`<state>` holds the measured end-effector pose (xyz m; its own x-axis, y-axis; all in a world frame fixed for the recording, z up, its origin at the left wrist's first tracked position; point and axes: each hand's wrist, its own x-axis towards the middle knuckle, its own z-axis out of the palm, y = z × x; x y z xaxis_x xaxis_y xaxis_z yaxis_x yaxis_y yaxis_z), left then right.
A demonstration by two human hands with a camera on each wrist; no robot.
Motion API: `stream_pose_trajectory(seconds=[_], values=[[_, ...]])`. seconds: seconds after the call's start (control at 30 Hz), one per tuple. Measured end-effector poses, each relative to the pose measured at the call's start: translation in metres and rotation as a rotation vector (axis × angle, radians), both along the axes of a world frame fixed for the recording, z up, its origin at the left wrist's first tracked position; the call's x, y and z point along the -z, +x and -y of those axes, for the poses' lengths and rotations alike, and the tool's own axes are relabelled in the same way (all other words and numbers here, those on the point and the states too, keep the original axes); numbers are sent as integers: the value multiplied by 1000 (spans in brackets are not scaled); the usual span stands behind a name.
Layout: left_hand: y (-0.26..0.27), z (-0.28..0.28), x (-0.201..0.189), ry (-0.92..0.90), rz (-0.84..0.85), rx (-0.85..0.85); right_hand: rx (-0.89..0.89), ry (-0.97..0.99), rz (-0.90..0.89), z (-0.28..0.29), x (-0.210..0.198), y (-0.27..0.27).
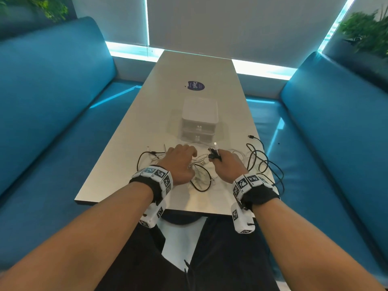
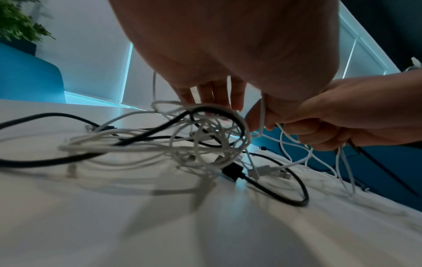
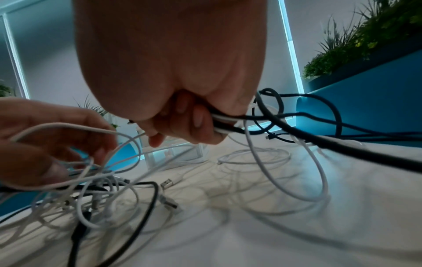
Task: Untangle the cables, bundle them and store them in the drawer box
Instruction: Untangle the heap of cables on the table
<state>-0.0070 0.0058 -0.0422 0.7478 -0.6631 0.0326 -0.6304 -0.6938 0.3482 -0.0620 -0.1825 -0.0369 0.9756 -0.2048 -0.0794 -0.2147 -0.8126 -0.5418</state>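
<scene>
A tangle of white and black cables (image 1: 200, 172) lies on the white table (image 1: 117, 164), just in front of the white two-drawer box (image 1: 199, 120); both drawers look closed. My left hand (image 1: 180, 162) reaches down into the tangle (image 2: 200, 140), and its fingers (image 2: 212, 95) and thumb curl around white loops (image 3: 68, 128). My right hand (image 1: 226, 162) is a fist gripping a bunch of black and white cable ends (image 3: 223, 122), with plugs (image 1: 214, 152) sticking up out of it. Black cable loops (image 1: 262, 162) trail from it to the right.
Blue sofas flank the table on the left (image 1: 52, 101) and the right (image 1: 336, 122). A dark round sticker (image 1: 196, 85) lies beyond the box. Loose USB plugs (image 3: 167, 183) rest on the tabletop. The black loops reach the table's right edge.
</scene>
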Motion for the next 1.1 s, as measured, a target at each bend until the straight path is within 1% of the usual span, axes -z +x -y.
stream_pose_trajectory(seconds=[0.1, 0.17, 0.33, 0.43, 0.53, 0.57, 0.63, 0.73, 0.8, 0.9, 0.97, 1.03, 1.1], values=[[0, 2, 0, 147, 12, 32, 0, -28, -4, 0, 0, 1], [1, 1, -2, 195, 45, 43, 21, -35, -7, 1, -1, 2], [4, -4, -6, 149, 21, 26, 93, -28, -8, 10, -1, 2], [5, -5, -5, 148, 112, 41, 108, -1, 3, 10, 1, 3], [1, 2, -10, 201, 203, 26, 78, 46, 11, 3, 4, 2], [0, 5, -13, 199, 196, 14, 57, 51, 9, 1, 5, 2], [-1, 13, -16, 156, 116, -21, 27, 57, 13, -2, 6, 0], [-1, 25, -13, 120, 19, -50, 37, 56, 24, 1, 7, 2], [-1, 28, -9, 156, 30, -49, 35, 18, 20, 4, 6, 4], [2, 28, -4, 301, 66, -22, 27, -61, -3, 7, 4, 6], [6, 27, -4, 345, 120, -16, 43, -79, -8, 9, 3, 7], [11, 27, -2, 340, 160, -13, 54, -85, -9, 11, 2, 8], [14, 27, 0, 317, 159, -29, 62, -95, -3, 13, -2, 10]])
